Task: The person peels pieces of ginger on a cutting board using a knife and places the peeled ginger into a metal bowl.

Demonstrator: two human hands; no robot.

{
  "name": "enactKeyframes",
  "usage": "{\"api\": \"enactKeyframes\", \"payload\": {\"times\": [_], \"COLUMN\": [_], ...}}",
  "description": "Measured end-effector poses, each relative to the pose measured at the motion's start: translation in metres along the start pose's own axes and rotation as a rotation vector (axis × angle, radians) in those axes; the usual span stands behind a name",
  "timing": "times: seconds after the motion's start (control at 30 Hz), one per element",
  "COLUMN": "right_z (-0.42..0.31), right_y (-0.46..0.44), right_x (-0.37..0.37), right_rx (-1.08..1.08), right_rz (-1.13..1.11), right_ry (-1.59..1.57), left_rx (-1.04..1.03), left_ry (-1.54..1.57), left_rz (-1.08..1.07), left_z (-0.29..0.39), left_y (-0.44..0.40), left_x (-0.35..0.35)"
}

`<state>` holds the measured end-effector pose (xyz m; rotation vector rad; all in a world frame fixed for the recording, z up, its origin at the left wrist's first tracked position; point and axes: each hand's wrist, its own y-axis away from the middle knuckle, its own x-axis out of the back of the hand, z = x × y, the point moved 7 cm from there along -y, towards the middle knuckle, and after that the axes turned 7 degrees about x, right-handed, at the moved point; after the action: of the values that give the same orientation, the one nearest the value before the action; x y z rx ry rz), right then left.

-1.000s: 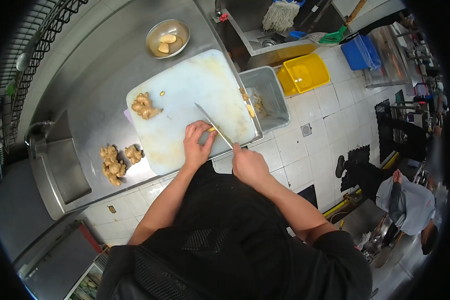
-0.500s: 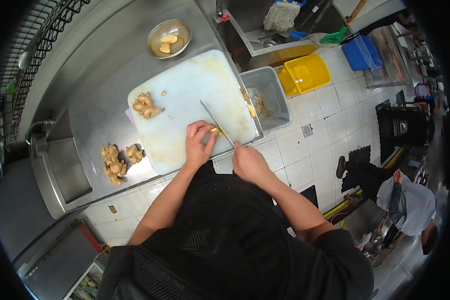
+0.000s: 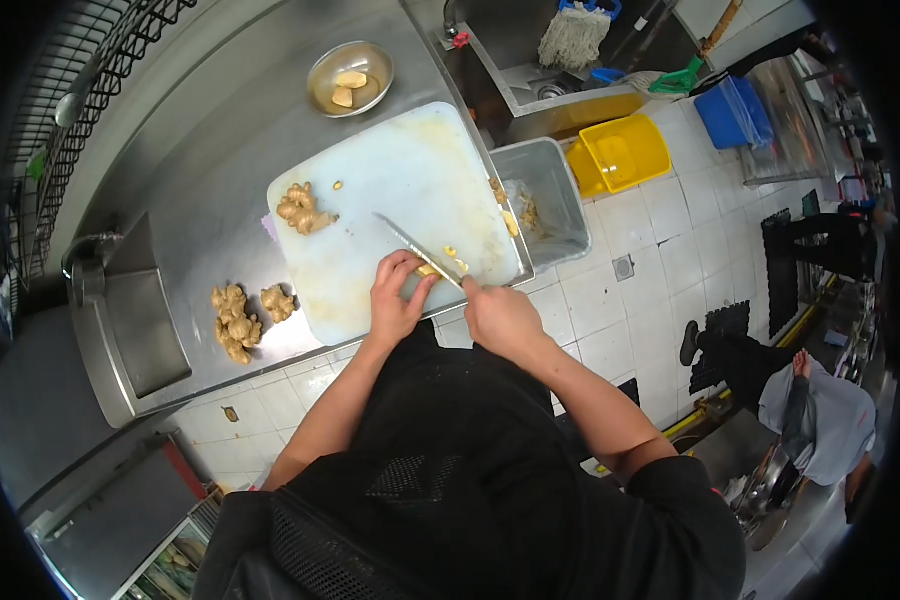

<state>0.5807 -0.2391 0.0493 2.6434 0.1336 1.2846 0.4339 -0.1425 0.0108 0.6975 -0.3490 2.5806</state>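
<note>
- Steel counter (image 3: pixel 205 150): sink basin (image 3: pixel 150 325) set in at its left end.
- Other person (image 3: pixel 820 420), grey top: well apart, far right of view.
- White board (image 3: pixel 390 165): flat on counter, in front of the wearer.
- Grey bin (image 3: pixel 567 215): just beside the counter's right edge, scraps inside. Yellow bucket (image 3: pixel 630 152) beyond it.
- Right hand (image 3: pixel 505 320): fingers wrapped round the knife handle, at the board's near right part.
- Left hand (image 3: pixel 398 300): fingers bent, thumb opposite, pinching the ginger piece against the board, close to the blade.
- Knife (image 3: pixel 410 238): blade slants away from the right hand toward mid-board, running past the left fingertips.
- Metal bowl (image 3: pixel 320 88): on counter, past the board's far edge, two peeled chunks (image 3: pixel 350 80) in it.
- Big ginger clump (image 3: pixel 235 322): on counter, left of board. Smaller clump (image 3: pixel 278 303) between it and the board.
- Knobbly ginger (image 3: pixel 303 210): on board, near its left edge.
- Ginger piece (image 3: pixel 428 270): on board under the left fingertips, partly hidden.
- Yellow bits (image 3: pixel 451 252): on board, blade's far side from the left hand.
</note>
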Motion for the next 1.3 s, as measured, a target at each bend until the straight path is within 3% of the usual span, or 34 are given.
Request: {"api": "enactKeyframes", "payload": {"times": [0.13,0.33,0.43,0.5,0.67,0.73,0.83,1.0,1.07,1.1,1.17,1.3], "right_z": [-0.01,0.0,0.02,0.035,0.054,0.064,0.087,0.115,0.116,0.114,0.093,0.056], "right_y": [0.024,0.014,-0.026,-0.041,-0.025,-0.015,-0.005,0.003,0.007,0.008,0.013,0.017], "right_x": [-0.005,-0.014,-0.017,-0.014,-0.006,0.006,0.015,0.049,0.066,0.069,0.079,0.059], "right_rx": [0.043,-0.022,-0.03,-0.033,-0.066,-0.174,-0.235,-0.219,-0.282,-0.273,-0.326,-0.312], "right_rz": [-0.059,-0.084,0.017,-0.003,0.036,0.066,0.102,0.284,0.437,0.474,0.49,0.587], "right_ry": [0.106,-0.014,-0.149,-0.404,-0.452,-0.459,-0.479,-0.377,-0.024,-0.105,-0.139,-0.283], "left_rx": [0.001,0.024,0.022,-0.019,-0.064,-0.08,-0.121,-0.122,0.334,0.319,0.138,-0.013], "left_ry": [-0.041,-0.04,-0.017,-0.048,-0.07,-0.099,-0.25,-0.275,0.282,0.287,0.796,0.762], "left_rz": [0.023,0.007,-0.003,-0.034,-0.079,-0.082,-0.254,-0.207,-0.223,-0.244,-0.293,-0.38], "left_z": [-0.008,0.0,-0.001,-0.002,0.007,0.011,0.012,0.0,-0.014,-0.011,0.008,0.035], "left_y": [0.003,0.0,-0.003,0.0,-0.005,-0.009,-0.017,-0.083,-0.127,-0.144,-0.173,-0.178], "left_x": [-0.001,0.0,0.002,0.002,-0.001,-0.003,-0.011,0.014,0.03,0.035,0.048,0.067]}}
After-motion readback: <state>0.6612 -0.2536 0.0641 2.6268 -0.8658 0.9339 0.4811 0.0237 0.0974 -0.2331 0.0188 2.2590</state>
